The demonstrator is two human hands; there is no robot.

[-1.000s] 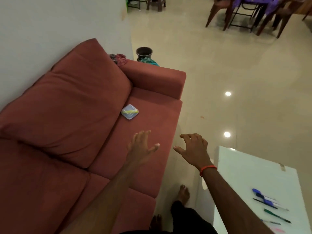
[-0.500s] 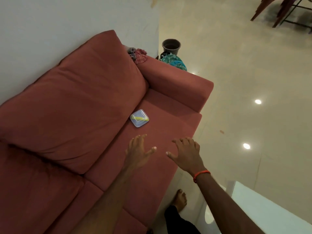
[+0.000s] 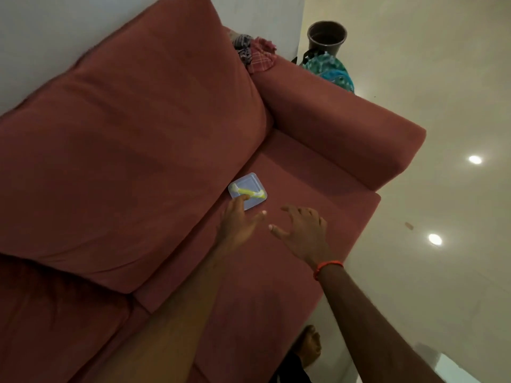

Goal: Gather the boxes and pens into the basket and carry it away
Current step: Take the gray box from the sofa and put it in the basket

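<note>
A small clear square box [image 3: 249, 188] with something yellow inside lies on the red sofa seat [image 3: 290, 261], close to the back cushion. My left hand [image 3: 240, 222] reaches out with straight fingers, and its fingertips overlap the box's near edge. My right hand [image 3: 302, 233], with an orange band at the wrist, hovers open over the seat just right of the box and holds nothing. No basket and no pens are in view.
The sofa's armrest [image 3: 340, 134] rises behind the box, with crumpled cloth [image 3: 255, 52] at its far end. A dark pot [image 3: 326, 35] and a teal bag [image 3: 330, 71] stand beyond it. A white table corner [image 3: 456, 369] shows at bottom right. My bare foot [image 3: 311, 345] stands beside the sofa.
I have moved closer to the sofa. Both hands have advanced toward the box, and my left fingertips have reached its near edge. The table with pens has dropped out of view.
</note>
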